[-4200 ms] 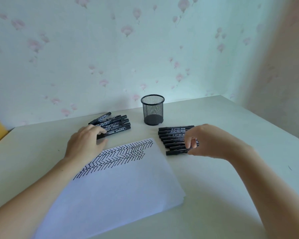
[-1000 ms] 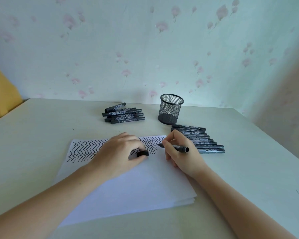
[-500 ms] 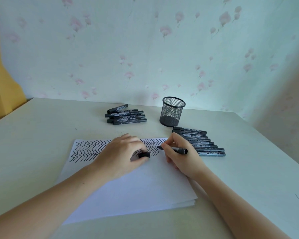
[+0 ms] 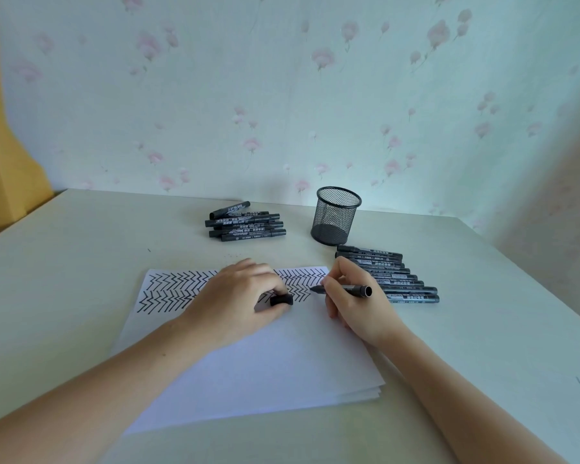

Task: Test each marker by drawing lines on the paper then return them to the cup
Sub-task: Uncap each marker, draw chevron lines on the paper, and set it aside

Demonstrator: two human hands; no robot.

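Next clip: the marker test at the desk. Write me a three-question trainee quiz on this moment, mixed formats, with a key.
1. True or false: the mesh cup already holds markers.
2. Multiple choice: the right hand holds (A) a capped marker, (B) an uncapped marker with its tip at the paper, (C) nothing.
3. Short answer: what small black item does the left hand hold?

Key:
1. False; the cup looks empty, and the marker groups lie on the table to its left and right.
2. B.
3. The marker's cap.
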